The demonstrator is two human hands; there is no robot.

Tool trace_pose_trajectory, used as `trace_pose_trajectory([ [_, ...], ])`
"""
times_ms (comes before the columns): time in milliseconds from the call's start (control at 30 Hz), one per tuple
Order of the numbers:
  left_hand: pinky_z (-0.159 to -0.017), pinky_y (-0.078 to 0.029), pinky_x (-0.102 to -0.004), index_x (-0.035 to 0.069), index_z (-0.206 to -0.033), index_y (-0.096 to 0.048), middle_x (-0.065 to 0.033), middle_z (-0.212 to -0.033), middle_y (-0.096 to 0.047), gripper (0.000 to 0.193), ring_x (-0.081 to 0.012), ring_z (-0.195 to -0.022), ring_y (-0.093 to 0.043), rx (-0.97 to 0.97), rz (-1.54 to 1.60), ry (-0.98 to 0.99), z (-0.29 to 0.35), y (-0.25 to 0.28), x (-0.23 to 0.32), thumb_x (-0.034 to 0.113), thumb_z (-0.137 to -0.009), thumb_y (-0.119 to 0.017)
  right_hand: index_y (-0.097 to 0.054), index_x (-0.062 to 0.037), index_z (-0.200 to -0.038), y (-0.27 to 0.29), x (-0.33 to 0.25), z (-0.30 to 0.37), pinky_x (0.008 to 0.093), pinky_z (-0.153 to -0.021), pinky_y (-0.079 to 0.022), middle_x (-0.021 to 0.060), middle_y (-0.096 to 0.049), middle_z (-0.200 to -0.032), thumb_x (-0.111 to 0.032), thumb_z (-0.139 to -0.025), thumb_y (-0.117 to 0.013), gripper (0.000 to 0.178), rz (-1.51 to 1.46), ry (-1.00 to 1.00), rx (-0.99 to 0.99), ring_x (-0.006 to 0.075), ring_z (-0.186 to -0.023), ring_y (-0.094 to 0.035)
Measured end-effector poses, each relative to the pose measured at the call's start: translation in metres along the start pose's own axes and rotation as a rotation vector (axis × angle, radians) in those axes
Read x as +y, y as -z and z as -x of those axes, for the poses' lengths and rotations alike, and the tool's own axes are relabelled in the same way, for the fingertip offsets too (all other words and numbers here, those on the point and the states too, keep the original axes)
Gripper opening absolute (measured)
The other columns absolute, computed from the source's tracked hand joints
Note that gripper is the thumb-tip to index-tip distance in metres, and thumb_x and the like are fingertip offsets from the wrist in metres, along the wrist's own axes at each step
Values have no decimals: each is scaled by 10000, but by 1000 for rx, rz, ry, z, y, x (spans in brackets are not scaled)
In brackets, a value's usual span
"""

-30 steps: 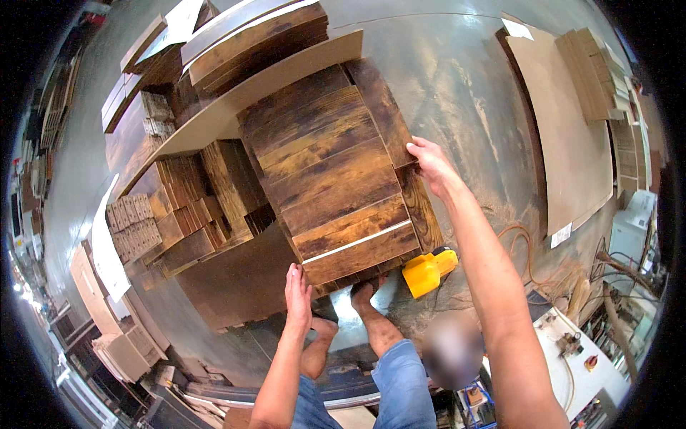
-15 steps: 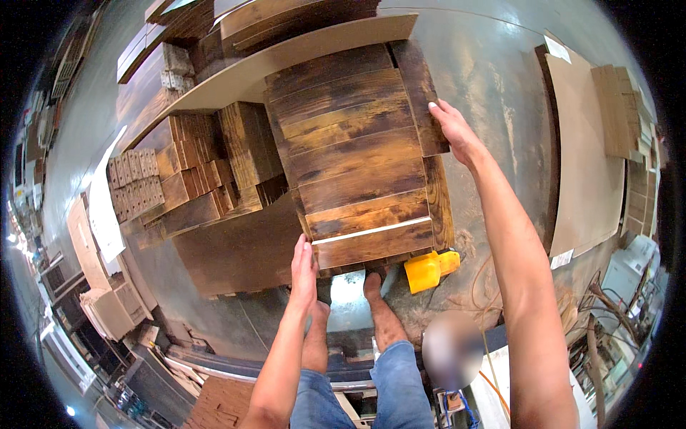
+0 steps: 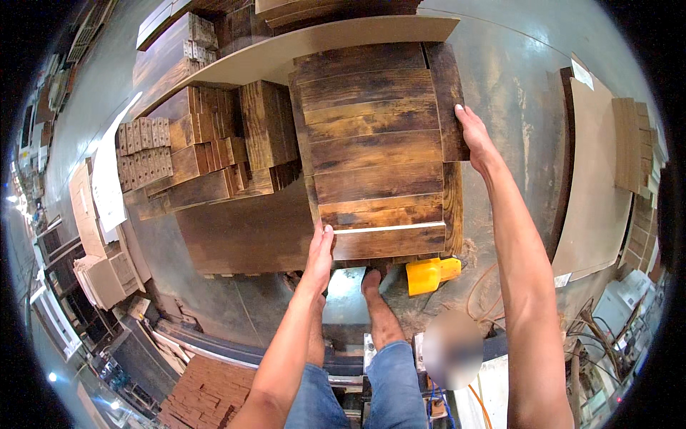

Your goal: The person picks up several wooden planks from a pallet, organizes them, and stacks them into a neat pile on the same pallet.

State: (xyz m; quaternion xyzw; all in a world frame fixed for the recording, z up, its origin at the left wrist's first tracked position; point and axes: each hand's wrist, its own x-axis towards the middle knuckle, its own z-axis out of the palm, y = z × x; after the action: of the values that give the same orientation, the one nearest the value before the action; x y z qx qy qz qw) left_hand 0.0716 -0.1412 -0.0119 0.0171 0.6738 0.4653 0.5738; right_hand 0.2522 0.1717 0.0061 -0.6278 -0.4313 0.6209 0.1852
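In front of me lies a pile of dark brown wood-grain boards (image 3: 379,150) with plank-like stripes; a pale line crosses its near end. At the near left corner, my left hand (image 3: 319,261) holds the edge, with its thumb on top and the other fingers partly hidden along the side. Along the far right side runs a narrow dark board (image 3: 449,100). My right hand (image 3: 479,139) grips that board's outer edge, thumb uppermost; its other fingers are mostly hidden. Below the narrow board, another wood-grain piece (image 3: 453,204) shows.
Stacked brown wood pieces (image 3: 268,125) and drilled blocks (image 3: 143,154) stand left, before a long upright cardboard strip (image 3: 357,34). A yellow plastic object (image 3: 425,276) is on the floor near my feet. Right is a large cardboard-topped stack (image 3: 597,179). An orange hose (image 3: 480,407) runs at lower right.
The view has shifted, so the boards and both hands appear farther right. Both hands stay at the same edges of the pile, and the boards look unchanged relative to each other.
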Motion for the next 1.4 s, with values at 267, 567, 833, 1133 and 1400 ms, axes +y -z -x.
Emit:
trace_pose_trajectory([
  [267,-1089,-192,-313,17,-1423,-206,-78,-1441,-301,569,-193,-1316,-275,-121,-6,-62,1,4,6,348,-986,-358,-369,3,-1343,1,1,-7,315,-1010,-299,116,-466,-1325,-353,-962,-414,524,126,5,-95,207,-1191,-431],
  [567,-1114,-3,-410,70,-1454,-40,-131,-1514,-22,841,-263,-1394,-18,-15,-248,-348,-110,0,117,662,-879,-201,-493,-19,-1258,16,5,-54,314,-975,-339,86,-545,-1215,-418,-930,-468,518,-110,89,-84,196,-1086,-496],
  [833,-1114,-72,-405,64,-1451,7,-125,-1517,-6,883,-243,-1396,-36,-173,-117,-329,-180,-29,193,701,-865,-167,-533,-29,-1180,-8,-11,-58,344,-787,-482,86,-600,-1061,-438,-934,-443,486,-250,-75,-147,196,-875,-578],
  [1133,-1113,-166,-411,46,-1440,-156,-105,-1494,-192,789,-244,-1368,-189,-258,-1,-361,-193,-25,191,632,-912,-182,-531,-23,-1180,-13,-8,-62,352,-823,-466,90,-603,-1088,-383,-952,-415,442,-209,-115,-125,196,-900,-580],
  [1400,-1118,-21,-427,40,-1449,-14,-119,-1522,10,839,-234,-1403,13,-210,-85,-361,-181,-31,194,645,-899,-202,-434,-34,-1301,-20,-8,-55,354,-918,-429,83,-526,-1234,-353,-966,-406,463,-200,-25,-123,193,-1016,-544],
])
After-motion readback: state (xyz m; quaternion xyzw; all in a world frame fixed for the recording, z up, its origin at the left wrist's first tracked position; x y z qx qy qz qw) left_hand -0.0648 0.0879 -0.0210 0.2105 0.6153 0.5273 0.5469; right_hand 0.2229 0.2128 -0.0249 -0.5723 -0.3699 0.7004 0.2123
